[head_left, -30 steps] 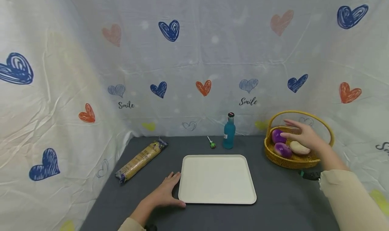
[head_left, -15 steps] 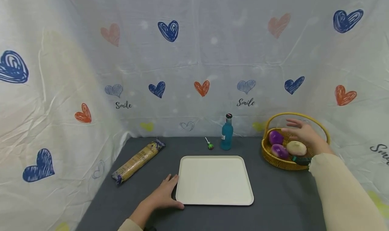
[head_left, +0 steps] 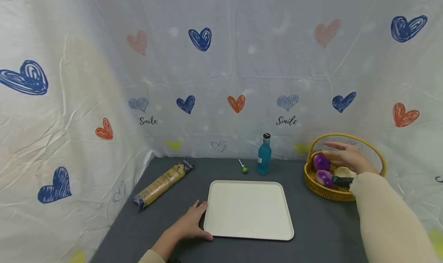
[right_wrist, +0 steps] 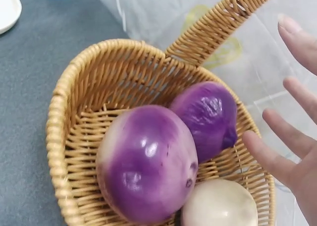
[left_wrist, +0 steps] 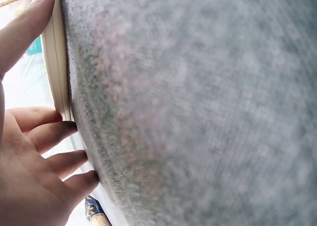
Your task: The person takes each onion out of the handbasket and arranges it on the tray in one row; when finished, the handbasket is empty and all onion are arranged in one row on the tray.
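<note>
My left hand (head_left: 188,222) rests at the left side of a cream rectangular tray (head_left: 249,209), with thumb and fingers spread. In the left wrist view its fingertips touch the tray's rim (left_wrist: 55,62) and the table. My right hand (head_left: 349,157) hovers under the handle of a yellow wicker basket (head_left: 325,193), its fingers extended and holding nothing. Inside the basket lie a large glossy purple-and-white round vegetable (right_wrist: 148,164), a smaller purple one (right_wrist: 208,119) and a pale round one (right_wrist: 220,206). In the right wrist view the fingers (right_wrist: 275,161) are apart from them.
Left of the tray lies a long yellow package (head_left: 162,184) with blue ends. Behind the tray are a green lollipop (head_left: 244,170) and an upright blue bottle (head_left: 264,157). A white curtain (head_left: 221,74) printed with hearts hangs beyond the dark table (head_left: 311,224).
My right wrist has shifted inward and up over the front of the basket, with the hand still above the vegetables. The left hand stays at the tray; the head view shifts slightly.
</note>
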{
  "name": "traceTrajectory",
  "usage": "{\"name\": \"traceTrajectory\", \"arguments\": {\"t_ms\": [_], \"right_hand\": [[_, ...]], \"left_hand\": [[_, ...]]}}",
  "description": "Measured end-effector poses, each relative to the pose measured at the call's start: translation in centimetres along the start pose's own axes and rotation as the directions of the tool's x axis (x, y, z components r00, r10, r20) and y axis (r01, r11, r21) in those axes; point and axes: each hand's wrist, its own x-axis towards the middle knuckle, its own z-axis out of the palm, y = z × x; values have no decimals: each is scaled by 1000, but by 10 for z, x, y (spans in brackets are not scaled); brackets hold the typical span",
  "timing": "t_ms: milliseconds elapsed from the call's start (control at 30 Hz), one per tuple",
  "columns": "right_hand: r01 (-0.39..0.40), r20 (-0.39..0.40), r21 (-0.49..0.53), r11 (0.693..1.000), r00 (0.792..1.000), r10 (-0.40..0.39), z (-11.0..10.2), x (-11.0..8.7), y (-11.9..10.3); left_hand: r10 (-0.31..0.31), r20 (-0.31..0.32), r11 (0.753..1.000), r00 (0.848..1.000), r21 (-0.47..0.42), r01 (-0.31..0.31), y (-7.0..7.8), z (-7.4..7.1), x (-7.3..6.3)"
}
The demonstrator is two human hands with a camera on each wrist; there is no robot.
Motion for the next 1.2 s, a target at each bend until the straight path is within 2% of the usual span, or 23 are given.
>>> {"name": "traceTrajectory", "arguments": {"t_ms": [267,433,533,767,1000,1167,1200], "right_hand": [[-7,11,-90,996,1000,8,9,2,8],[-20,-29,-163,986,999,15,10,2,10],[-10,-27,-195,981,1000,5,12,5,11],[-4,-6,-193,981,1000,3,16,13,15],[-22,50,-143,989,998,29,22,21,24],[-32,53,-220,975,998,45,22,28,25],[-30,58,-209,977,997,43,22,29,26]], "left_hand": [[-1,20,1000,1000,-30,2,-2,1,-2],[-3,11,999,1000,-44,3,-2,-1,0],[5,6,999,1000,-46,-4,-3,-1,0],[24,-2,998,1000,-56,-24,-5,4,0],[23,-31,994,999,-108,-26,-9,4,-1],[37,-53,994,998,-96,-42,-11,4,0],[41,-55,994,998,-95,-46,-11,4,0]]}}
